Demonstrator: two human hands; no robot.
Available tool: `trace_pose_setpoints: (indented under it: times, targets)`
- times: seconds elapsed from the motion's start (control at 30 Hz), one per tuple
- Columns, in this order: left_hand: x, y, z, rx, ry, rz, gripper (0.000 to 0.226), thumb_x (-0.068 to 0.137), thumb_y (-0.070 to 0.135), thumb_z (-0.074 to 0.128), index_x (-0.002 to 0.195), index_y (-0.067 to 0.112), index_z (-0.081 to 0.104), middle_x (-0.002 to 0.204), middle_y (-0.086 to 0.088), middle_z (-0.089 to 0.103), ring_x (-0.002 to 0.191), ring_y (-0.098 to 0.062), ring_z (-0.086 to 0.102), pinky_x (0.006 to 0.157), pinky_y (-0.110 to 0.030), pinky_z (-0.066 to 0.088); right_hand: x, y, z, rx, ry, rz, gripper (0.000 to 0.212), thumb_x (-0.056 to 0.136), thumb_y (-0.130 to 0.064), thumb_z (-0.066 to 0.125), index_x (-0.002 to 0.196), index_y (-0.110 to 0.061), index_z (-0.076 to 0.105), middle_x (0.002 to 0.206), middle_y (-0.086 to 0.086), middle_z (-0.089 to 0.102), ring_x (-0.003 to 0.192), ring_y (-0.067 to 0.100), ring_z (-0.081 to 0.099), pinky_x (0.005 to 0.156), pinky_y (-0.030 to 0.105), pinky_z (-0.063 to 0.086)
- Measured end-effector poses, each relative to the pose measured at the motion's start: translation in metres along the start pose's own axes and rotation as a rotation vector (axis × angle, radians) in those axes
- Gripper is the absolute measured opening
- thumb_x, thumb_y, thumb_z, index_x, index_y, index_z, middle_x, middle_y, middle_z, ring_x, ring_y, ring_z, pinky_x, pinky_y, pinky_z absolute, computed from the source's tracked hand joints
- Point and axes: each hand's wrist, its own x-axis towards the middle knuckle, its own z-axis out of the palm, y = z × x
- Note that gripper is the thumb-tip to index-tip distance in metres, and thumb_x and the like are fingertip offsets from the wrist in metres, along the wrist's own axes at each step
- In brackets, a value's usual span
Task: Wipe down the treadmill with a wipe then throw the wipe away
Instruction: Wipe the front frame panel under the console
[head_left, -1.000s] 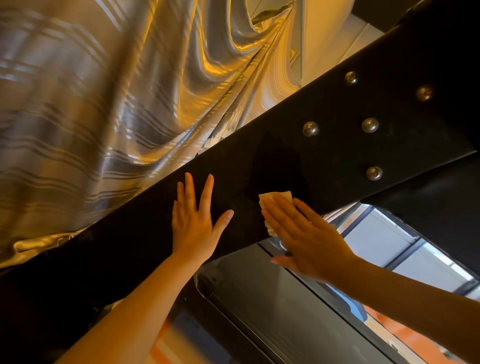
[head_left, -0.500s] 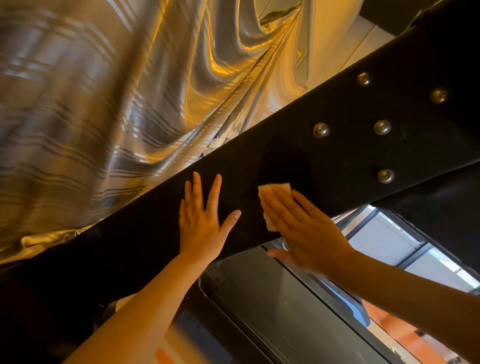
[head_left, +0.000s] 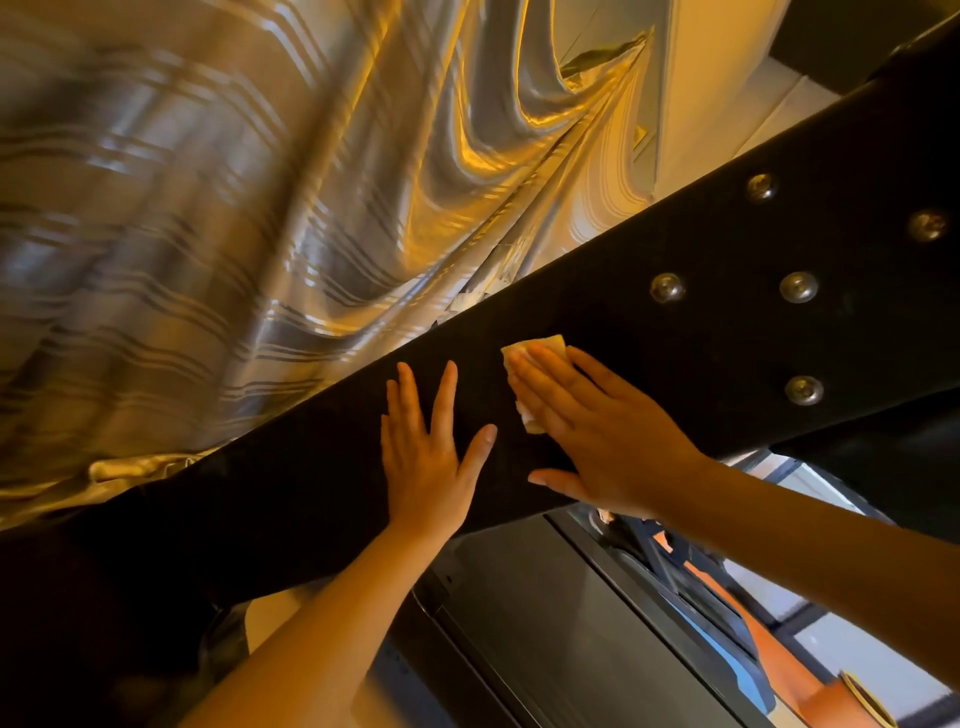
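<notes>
A big shiny striped curtain (head_left: 218, 218) hangs on the far left; it is only behind the work. Across the middle runs a wide black beam (head_left: 675, 332) of the treadmill, slanting up to the right; it looks like a side post, and this is the part being cleaned. Below it, near and to the right, lies the dark belt (head_left: 561, 623), with orange floor (head_left: 810, 670) past it. Five round silver bolts (head_left: 799, 287) sit on the right part of the beam; they likely hold it to the frame.

The right hand (head_left: 597, 436) lies flat on the beam with its fingers straight and close together; it presses the wipe (head_left: 540, 345) against the black face, so the wipe rubs the beam and does not slip; only its top edge and left side peek out. The left hand (head_left: 426, 457) rests flat just beside it, fingers spread and holding nothing; I think it steadies the person. The wiping seems part done; the throwing away is not yet done.

I can see no words or brand anywhere.
</notes>
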Motion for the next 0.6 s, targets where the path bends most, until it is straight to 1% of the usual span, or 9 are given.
trace_pose_setpoints:
  times: [0.1,0.23,0.3,0.37,0.47,0.53,0.6]
  targets:
    - [0.000,0.000,0.000,-0.002,0.013,-0.004,0.077,0.087,0.082,0.013,0.153,0.044,-0.003,0.162,0.002,-0.017,0.149,-0.019,-0.018,0.119,-0.045,0.001,0.024,0.013,-0.008,0.006,0.026,0.040,0.088,0.091,-0.067,0.021,0.153,-0.005,0.026,0.161,0.017,0.024,0.150,0.033,0.019,0.120,0.046,0.012]
    - [0.001,0.000,0.000,0.008,0.006,-0.015,0.075,0.086,0.082,0.013,0.150,0.050,-0.008,0.162,0.005,-0.020,0.149,-0.017,-0.020,0.119,-0.044,0.000,0.033,0.017,-0.011,0.021,0.008,0.052,0.091,0.091,-0.069,0.020,0.153,-0.004,0.026,0.161,0.018,0.023,0.150,0.034,0.017,0.121,0.046,0.011]
    - [0.000,0.000,0.000,0.007,0.006,-0.012,0.074,0.086,0.083,0.013,0.149,0.052,-0.010,0.162,0.004,-0.020,0.149,-0.016,-0.021,0.119,-0.044,0.000,0.020,0.005,-0.005,0.041,-0.002,0.012,0.092,0.090,-0.069,0.021,0.153,-0.003,0.026,0.161,0.019,0.020,0.151,0.035,0.015,0.121,0.046,0.011]
    - [-0.001,-0.001,-0.001,-0.008,0.013,-0.021,0.077,0.085,0.084,0.013,0.151,0.050,-0.008,0.163,0.002,-0.019,0.149,-0.017,-0.020,0.120,-0.045,0.002,0.006,-0.005,0.002,0.041,-0.011,-0.078,0.094,0.088,-0.070,0.022,0.154,-0.004,0.025,0.162,0.018,0.017,0.151,0.035,0.013,0.121,0.046,0.010]
    - [-0.004,0.000,-0.001,-0.033,0.016,-0.086,0.084,0.082,0.087,0.014,0.153,0.046,-0.003,0.164,-0.001,-0.019,0.149,-0.017,-0.019,0.121,-0.046,0.004,0.009,0.005,0.003,0.012,0.002,-0.156,0.093,0.087,-0.071,0.022,0.154,-0.006,0.026,0.162,0.016,0.018,0.151,0.032,0.014,0.121,0.046,0.011]
    - [-0.004,0.001,-0.001,-0.035,0.007,-0.107,0.087,0.079,0.088,0.012,0.153,0.045,-0.004,0.164,-0.001,-0.020,0.149,-0.016,-0.020,0.121,-0.045,0.002,0.024,0.021,-0.004,-0.005,0.015,-0.116,0.093,0.087,-0.071,0.021,0.153,-0.006,0.029,0.161,0.016,0.022,0.150,0.033,0.019,0.120,0.046,0.012]
    - [-0.004,0.002,-0.001,-0.045,-0.001,-0.117,0.086,0.079,0.088,0.014,0.152,0.047,-0.005,0.164,0.001,-0.022,0.147,-0.013,-0.022,0.120,-0.043,0.000,0.042,0.037,-0.015,-0.020,0.027,-0.047,0.093,0.089,-0.072,0.019,0.154,-0.006,0.028,0.160,0.017,0.025,0.149,0.033,0.021,0.119,0.045,0.012]
